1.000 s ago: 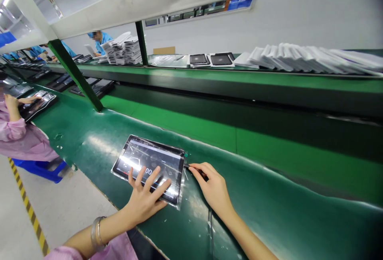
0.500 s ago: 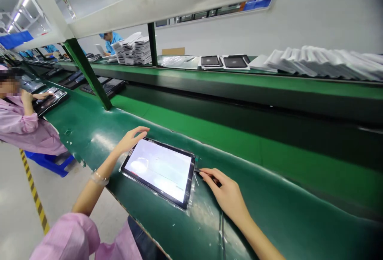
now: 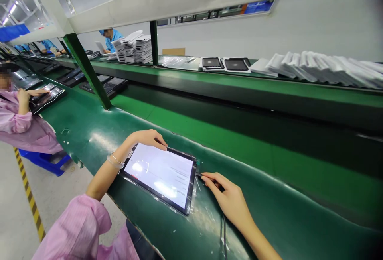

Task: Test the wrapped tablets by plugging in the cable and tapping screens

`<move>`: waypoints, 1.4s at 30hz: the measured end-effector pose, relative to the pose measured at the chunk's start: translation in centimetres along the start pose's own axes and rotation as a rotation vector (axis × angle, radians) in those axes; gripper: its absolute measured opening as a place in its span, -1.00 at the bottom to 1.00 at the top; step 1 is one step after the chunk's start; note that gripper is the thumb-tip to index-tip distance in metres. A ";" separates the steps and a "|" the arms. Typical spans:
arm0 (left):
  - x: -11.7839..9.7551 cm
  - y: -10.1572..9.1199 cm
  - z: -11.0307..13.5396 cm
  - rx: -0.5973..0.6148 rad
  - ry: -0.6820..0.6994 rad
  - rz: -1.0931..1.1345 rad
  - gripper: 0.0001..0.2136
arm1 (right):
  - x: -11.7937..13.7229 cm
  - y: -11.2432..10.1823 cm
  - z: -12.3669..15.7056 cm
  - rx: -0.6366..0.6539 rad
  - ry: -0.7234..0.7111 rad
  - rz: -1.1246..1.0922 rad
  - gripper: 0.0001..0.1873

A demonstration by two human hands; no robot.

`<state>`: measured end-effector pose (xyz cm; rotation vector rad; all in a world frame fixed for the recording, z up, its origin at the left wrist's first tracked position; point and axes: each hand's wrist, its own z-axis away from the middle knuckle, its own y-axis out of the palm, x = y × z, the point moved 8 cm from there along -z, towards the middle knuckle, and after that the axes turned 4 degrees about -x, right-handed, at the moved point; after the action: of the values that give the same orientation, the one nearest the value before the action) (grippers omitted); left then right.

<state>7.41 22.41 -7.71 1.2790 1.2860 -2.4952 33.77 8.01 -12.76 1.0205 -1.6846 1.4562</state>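
A tablet (image 3: 161,176) lies flat on the green bench, its screen lit white with faint text lines toward the right side. My left hand (image 3: 149,138) arches over its far edge, fingers bent and partly apart, fingertips at the dark border near the middle. The palm side and thumb are hidden. At the tablet's right edge, my right hand (image 3: 226,196) pinches the black plug end of a cable (image 3: 224,232). That plug meets the tablet's edge; how deep it sits I cannot tell. The cable runs from under the hand toward the bench's near side.
A sunken green channel (image 3: 185,116) runs behind the bench (image 3: 83,128). Beyond it, a shelf holds black tablets or panels (image 3: 236,64) and stacked white sleeves (image 3: 326,68). A green post (image 3: 86,70) rises at left. A co-worker in a pink sleeve (image 3: 18,120) handles a device.
My left hand has moved right along the tablet's far edge, its fingers now bent down to the border. Text lines have appeared on the screen. My right hand keeps its pinch on the plug.
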 end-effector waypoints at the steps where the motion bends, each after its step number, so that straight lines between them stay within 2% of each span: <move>1: 0.0 -0.1 0.1 0.008 -0.002 -0.005 -0.64 | 0.0 0.0 0.0 0.007 0.000 -0.001 -0.56; 11: -0.3 -0.3 1.1 -0.035 0.013 -0.060 -0.66 | 0.1 0.1 -0.1 0.023 0.019 -0.003 -0.55; 18: 0.2 -0.1 1.4 -0.067 -0.052 -0.015 -0.65 | 0.3 0.0 -0.1 0.001 0.022 0.013 -0.51; 24: 0.3 0.0 0.9 -0.093 -0.022 -0.035 -0.66 | 0.9 -0.1 -0.3 -0.007 -0.013 0.029 -0.44; 34: -0.5 -0.2 1.6 -0.089 0.000 -0.043 -0.63 | 0.7 -0.1 -0.3 0.000 -0.027 0.040 -0.48; 36: -1.1 -0.2 2.4 -0.139 0.057 -0.067 -0.63 | 0.5 0.0 -0.3 0.003 -0.022 0.041 -0.49; 38: -1.7 -0.4 4.0 -0.250 0.126 -0.113 -0.61 | 0.4 0.0 -0.3 0.003 -0.025 0.041 -0.51; 42: -1.5 0.5 8.7 -0.468 0.180 -0.183 -0.61 | 0.6 0.1 -0.4 0.001 -0.034 0.022 -0.50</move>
<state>2.96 15.54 -4.25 1.3316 1.9598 -2.0235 33.38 8.30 -12.23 1.0361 -1.7246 1.4609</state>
